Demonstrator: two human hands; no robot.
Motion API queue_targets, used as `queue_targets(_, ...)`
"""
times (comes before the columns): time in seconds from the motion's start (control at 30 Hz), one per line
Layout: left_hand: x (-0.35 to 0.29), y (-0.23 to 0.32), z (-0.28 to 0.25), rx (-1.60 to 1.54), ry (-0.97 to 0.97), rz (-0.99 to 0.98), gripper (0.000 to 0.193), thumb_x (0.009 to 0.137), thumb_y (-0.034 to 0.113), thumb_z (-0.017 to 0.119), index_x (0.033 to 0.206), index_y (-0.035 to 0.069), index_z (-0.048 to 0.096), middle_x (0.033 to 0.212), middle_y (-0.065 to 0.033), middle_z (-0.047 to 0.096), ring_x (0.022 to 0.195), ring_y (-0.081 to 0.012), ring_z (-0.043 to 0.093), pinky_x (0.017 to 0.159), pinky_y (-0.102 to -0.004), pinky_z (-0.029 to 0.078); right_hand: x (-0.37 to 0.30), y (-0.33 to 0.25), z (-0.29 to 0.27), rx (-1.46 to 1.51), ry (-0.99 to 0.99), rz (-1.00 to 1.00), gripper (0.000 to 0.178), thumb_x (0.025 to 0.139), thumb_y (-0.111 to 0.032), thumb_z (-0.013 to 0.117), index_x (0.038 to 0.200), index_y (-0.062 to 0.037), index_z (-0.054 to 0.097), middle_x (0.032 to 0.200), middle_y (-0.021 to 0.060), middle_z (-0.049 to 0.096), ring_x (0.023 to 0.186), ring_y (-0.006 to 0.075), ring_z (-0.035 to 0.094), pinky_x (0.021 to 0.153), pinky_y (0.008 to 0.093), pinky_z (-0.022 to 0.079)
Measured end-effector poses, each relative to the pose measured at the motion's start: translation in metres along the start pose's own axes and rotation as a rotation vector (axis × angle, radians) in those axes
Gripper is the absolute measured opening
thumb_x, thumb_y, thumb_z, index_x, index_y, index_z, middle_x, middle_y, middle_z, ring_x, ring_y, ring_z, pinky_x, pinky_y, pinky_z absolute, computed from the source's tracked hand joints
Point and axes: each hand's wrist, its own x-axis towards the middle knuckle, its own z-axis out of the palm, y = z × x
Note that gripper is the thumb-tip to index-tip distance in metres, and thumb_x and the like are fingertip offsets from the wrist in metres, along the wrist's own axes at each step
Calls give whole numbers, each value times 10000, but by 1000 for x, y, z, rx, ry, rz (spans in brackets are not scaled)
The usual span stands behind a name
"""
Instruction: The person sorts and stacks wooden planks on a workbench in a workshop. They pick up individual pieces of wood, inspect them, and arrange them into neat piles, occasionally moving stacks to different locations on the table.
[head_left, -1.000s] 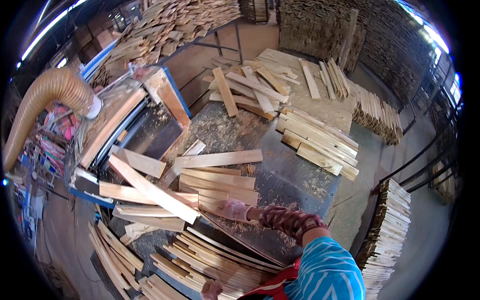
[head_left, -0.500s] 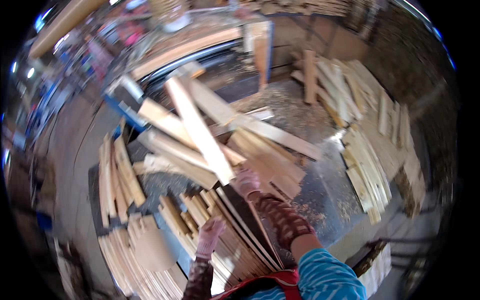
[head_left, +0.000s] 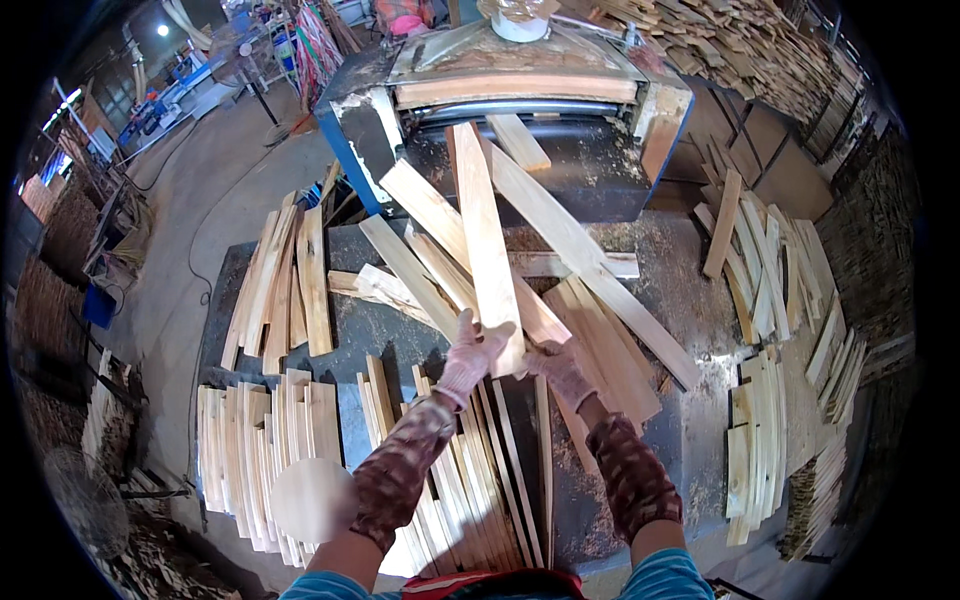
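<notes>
A long pale wooden board (head_left: 487, 230) slants away from me over a loose pile, its near end between my hands. My left hand (head_left: 474, 358), in a pinkish knit glove, grips the left edge, thumb lying across the top face. On the right edge near the same end, my gloved right hand (head_left: 562, 374) closes on the board; its fingers are partly hidden underneath. Beneath lie several crossed boards, among them a long plank (head_left: 590, 268) running to the right and a wider brownish board (head_left: 605, 350). A row of narrow strips (head_left: 480, 500) lies below my hands.
A planer-like machine (head_left: 520, 85) with a roller stands at the far side, a short board (head_left: 520, 142) on its bed. Stacked strips (head_left: 265, 455) lie at the left, more stacks (head_left: 757, 440) at the right. Sawdust covers the dark table (head_left: 690, 430).
My left hand has moved up and right onto the board, joining the right hand at its near end. The view has turned, and the board now points more straight away from me.
</notes>
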Motion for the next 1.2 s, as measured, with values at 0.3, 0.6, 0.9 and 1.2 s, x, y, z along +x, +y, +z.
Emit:
queue_targets(0.3,-63,56,-37,-6,131,118,256,879,178,719,1066,7,689,837,-13,681,682,-84,597,583,-249,474,-54,-9,-17,378,153,93,258,918,-200,670,1000,43,637,859,103,680,726,188,682,698,288,574)
queue_targets(0.6,-264,-112,-276,282,469,152,270,909,31,627,1159,-64,584,1016,-79,667,909,-139,607,797,-252,488,-203,15,-17,360,137,203,316,913,-181,684,1046,96,610,886,132,683,820,233,701,783,311,588)
queue_targets(0.9,-324,-212,-261,486,357,-225,613,988,397,566,1377,-72,495,1198,-159,673,1093,-216,630,932,-329,503,-257,30,55,566,-6,374,171,909,-93,674,1007,34,615,945,118,683,851,251,717,813,346,604)
queue_targets(1.2,-191,-39,-100,-432,-304,-390,792,832,315,762,1435,-30,383,1256,-204,593,1090,-315,635,970,-423,533,-233,0,102,73,-478,380,329,922,-324,697,997,-4,698,837,37,660,839,131,634,759,311,524)
